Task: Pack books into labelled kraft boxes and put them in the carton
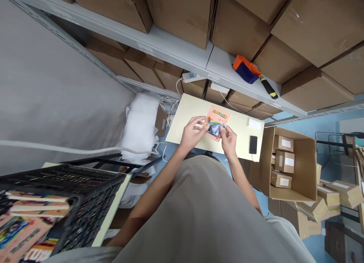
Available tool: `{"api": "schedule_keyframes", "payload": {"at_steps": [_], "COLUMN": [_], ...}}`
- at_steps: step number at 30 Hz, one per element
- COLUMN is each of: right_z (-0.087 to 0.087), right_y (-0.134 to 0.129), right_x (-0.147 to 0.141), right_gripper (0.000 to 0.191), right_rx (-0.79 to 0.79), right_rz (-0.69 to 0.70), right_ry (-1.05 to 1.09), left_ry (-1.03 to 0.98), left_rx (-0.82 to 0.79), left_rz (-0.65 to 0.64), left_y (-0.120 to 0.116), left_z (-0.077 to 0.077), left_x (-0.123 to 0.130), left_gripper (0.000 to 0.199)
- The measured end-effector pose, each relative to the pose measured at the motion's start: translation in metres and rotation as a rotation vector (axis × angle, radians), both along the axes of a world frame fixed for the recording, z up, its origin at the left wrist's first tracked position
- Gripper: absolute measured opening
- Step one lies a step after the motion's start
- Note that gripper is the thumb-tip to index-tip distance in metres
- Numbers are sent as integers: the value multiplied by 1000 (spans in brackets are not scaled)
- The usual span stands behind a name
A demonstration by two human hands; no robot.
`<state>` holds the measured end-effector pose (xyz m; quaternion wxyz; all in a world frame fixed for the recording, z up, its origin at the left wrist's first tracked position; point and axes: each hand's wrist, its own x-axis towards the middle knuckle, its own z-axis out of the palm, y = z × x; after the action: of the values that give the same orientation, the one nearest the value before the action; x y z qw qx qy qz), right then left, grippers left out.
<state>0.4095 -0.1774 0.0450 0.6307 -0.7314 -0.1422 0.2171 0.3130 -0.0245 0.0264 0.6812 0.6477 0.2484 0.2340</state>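
Over the pale yellow table, a pink book with a colourful picture on its cover is held between both hands. My left hand has its thumb and fingers on the book's left edge. At the lower right corner, my right hand pinches the cover with the thumb on top. The fingers beneath the book are hidden. To the right on the table lie a black phone and a small white box or stack of labels.
A black crate with similar books stands at lower left. On the right, an open carton holds small labelled boxes. Bubble wrap lies left of the table. The shelf ahead carries cartons, a tape dispenser and a box cutter.
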Motion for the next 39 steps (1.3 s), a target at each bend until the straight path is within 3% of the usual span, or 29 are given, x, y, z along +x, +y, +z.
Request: {"api": "schedule_keyframes", "payload": {"at_steps": [2,6,11,17,19,23,27,30,32,35,39], "right_z": [2,2,-8,-4,2,6,1,1,4,7,3], "right_y": [-8,-14,-12,-12,-11,1,8,2,-4,-13,-18], "right_x": [6,9,10,0,-10,-27,-26,-13,-3,8,10], "right_gripper": [59,67,67,66,61,60,58,61,64,66,64], "right_rx": [9,24,6,-116,-111,-54,-97,-111,-69,-21,-1], "right_rz": [56,121,127,-93,-75,43,-39,-80,-50,-20,-6], "right_ry": [41,113,97,-142,-147,-75,-93,-81,-44,26,91], "left_ry": [41,72,78,83,83,44,1,4,30,71,90], "left_rx": [-72,-330,-415,-319,-298,-251,23,168,174,38,-257], "left_rz": [-9,-190,-98,81,113,62,-36,-86,-13,53,-104], "left_y": [10,14,3,-2,-3,-18,-34,-31,-20,-2,5], "left_z": [-5,-7,-3,-6,-6,4,19,21,17,6,-6], "left_x": [1,1,-1,-1,-1,-1,-3,-5,-5,-2,3], "left_gripper": [57,55,64,66,66,56,34,23,27,48,63]}}
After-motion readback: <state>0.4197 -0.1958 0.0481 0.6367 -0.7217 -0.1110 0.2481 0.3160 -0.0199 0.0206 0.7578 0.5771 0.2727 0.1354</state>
